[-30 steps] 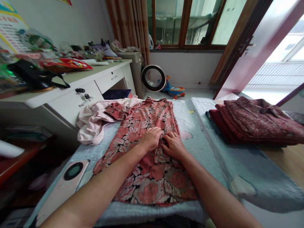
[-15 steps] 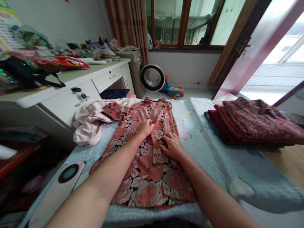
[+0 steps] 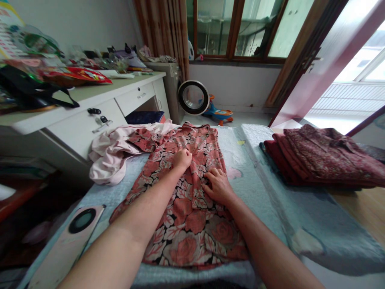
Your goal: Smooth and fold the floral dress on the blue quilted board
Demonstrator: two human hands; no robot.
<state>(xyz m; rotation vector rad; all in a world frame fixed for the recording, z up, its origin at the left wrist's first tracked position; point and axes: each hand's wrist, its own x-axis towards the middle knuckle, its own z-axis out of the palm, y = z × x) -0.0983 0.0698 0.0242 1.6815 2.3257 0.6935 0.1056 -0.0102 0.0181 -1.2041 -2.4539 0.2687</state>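
Observation:
A red floral garment [image 3: 192,216] lies spread lengthwise on a pale blue quilt [image 3: 255,188]. My left hand [image 3: 181,159] rests on its upper middle with the fingers curled in, pinching the cloth. My right hand [image 3: 218,185] lies flat just below and to the right, fingers spread, pressing the fabric down. A pale pink garment [image 3: 112,154] is bunched at the floral garment's upper left, partly under it.
A stack of folded dark red clothes [image 3: 325,156] sits at the right. A phone [image 3: 69,241] lies at the quilt's near left. A white desk [image 3: 90,116] with clutter stands left; a round fan [image 3: 193,97] and a toy stand on the floor beyond.
My left hand has slid away from me up the garment, leaving my right hand's side, and its fingers have curled in. The right hand has stayed nearly in place.

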